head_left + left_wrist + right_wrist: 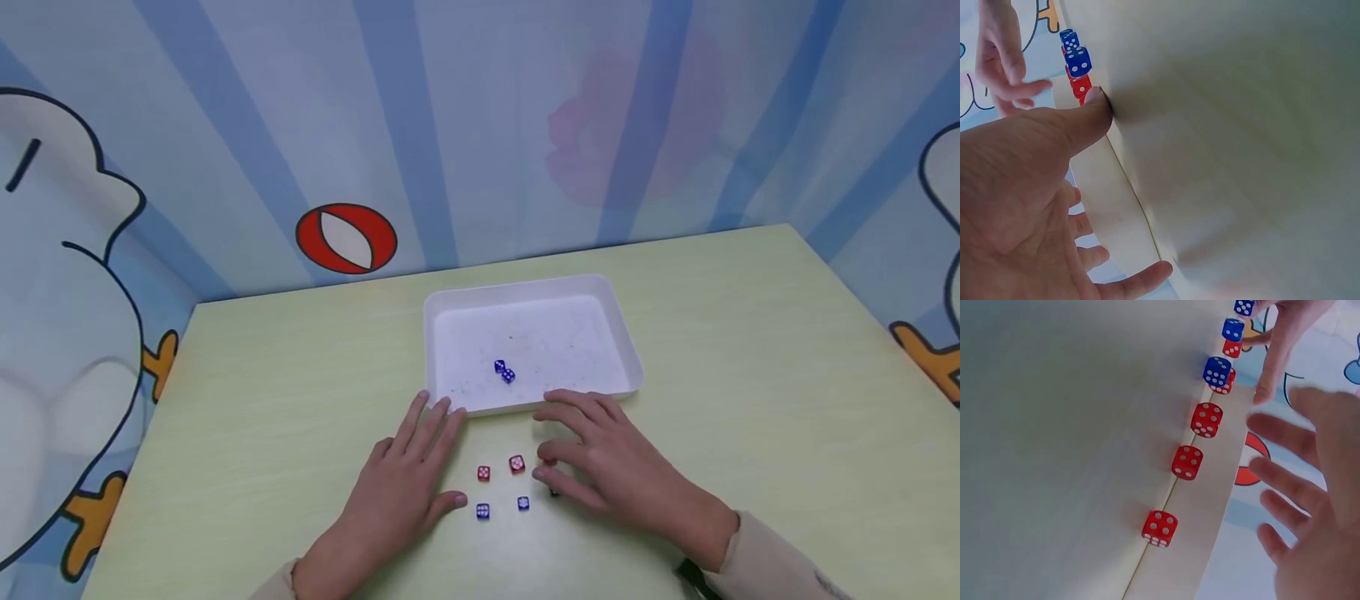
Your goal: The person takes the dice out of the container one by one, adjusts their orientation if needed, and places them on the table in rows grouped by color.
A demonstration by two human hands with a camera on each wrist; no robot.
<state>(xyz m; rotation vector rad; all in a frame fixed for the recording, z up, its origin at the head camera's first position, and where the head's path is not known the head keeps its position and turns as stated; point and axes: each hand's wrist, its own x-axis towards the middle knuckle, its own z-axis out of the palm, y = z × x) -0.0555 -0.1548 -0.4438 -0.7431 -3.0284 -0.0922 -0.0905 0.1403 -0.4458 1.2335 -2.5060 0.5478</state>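
Note:
My left hand (405,487) lies with straight, spread fingers at the tray's front left corner; its thumb points toward a blue die (483,511). My right hand (600,458) hovers over the right end of the dice, fingers loosely bent and apart. In the right wrist view nothing sits between its fingers (1285,434). Left of it are a red die (517,464), a smaller red die (483,473) and another blue die (523,503). It partly covers one more red die (550,461). Several red dice, including the nearest one (1160,529), show in the right wrist view.
A white shallow tray (525,293) stands beyond the hands, with two blue dice (508,376) inside. The pale table (300,375) ends at a printed wall at the back. A black strap (697,579) shows by the right sleeve.

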